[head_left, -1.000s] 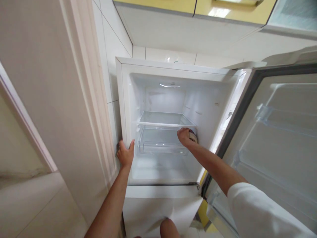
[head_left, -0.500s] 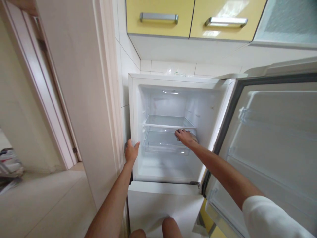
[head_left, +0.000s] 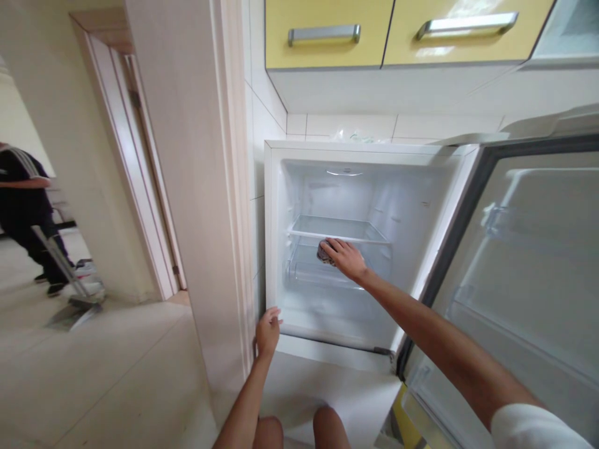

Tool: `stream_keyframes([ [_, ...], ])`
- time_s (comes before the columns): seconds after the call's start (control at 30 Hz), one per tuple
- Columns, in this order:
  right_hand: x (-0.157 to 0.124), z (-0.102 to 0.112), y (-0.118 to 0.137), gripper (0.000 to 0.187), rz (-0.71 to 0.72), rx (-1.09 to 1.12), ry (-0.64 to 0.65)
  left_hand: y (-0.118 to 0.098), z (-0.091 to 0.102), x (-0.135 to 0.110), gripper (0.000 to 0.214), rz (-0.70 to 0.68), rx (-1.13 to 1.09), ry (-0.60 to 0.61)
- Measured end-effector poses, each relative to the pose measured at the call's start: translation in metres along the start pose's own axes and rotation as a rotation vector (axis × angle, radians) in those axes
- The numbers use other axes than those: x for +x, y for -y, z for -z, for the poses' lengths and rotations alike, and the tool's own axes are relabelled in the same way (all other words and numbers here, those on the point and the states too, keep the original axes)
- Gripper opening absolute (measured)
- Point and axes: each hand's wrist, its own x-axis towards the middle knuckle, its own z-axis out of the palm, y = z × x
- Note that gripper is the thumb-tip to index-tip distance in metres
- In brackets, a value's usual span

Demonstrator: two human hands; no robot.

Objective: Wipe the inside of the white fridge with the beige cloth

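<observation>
The refrigerator (head_left: 272, 237) stands with its upper compartment open in front of me. My right hand (head_left: 347, 257) reaches inside and grips a bunched dark greyish cloth (head_left: 325, 252) by the front of the glass shelf (head_left: 334, 223). Below the shelf is a clear drawer (head_left: 304, 272), partly hidden by my hand and forearm. My left hand (head_left: 268, 332) rests at the lower left edge of the compartment, its fingers loosely bent and apart.
The refrigerator door (head_left: 533, 262) is swung out to the right. Yellow cabinets (head_left: 327, 53) hang above. A wooden door frame (head_left: 187, 187) is close on the left. Beyond it, a person (head_left: 28, 206) in dark clothes stands by a long-handled dustpan (head_left: 75, 308).
My right hand has moved the cloth left and toward the shelf's front. My left hand has slid down the refrigerator's side. The view has turned left, bringing the other person into sight.
</observation>
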Motion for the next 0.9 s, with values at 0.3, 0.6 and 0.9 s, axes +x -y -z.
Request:
stream_keyframes([
  [0.3, 0.009, 0.003, 0.022, 0.064, -0.192, 0.499, -0.32, -0.006, -0.052, -0.048, 0.037, -0.012, -0.235, 0.2],
  [0.6, 0.006, -0.034, -0.006, 0.052, -0.897, 1.349, -0.633, -0.088, -0.064, -0.041, 0.037, -0.235, -0.144, 0.174],
  [0.9, -0.017, -0.073, -0.049, 0.029, -0.874, 1.593, -0.597, -0.139, -0.079, -0.01, 0.046, -0.64, 0.468, 0.111],
])
